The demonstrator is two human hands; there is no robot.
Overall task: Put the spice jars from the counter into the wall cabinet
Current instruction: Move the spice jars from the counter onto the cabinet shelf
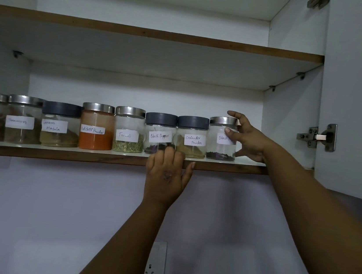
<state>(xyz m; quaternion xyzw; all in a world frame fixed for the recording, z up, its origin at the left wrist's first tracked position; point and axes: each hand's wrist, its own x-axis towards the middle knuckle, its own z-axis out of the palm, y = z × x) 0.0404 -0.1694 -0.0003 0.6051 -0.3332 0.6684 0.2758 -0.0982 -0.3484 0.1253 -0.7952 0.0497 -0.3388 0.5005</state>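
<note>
Shelf (pixel 58 155) stood nearly full
My right hand (pixel 248 141) clasped the end jar (pixel 220 146), likely slick glass, below its lid (pixel 222 120); left hand (pixel 165 176) hooked the edge

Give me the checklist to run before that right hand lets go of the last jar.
1. Right hand holds the end jar: ok.
2. The end jar upright, base on the shelf: ok.
3. Gap to the Coriander Powder jar: cannot tell.
4. Label faces front: ok, partly covered by fingers.
5. Left hand grips the shelf edge, away from the end jar: ok.
</note>
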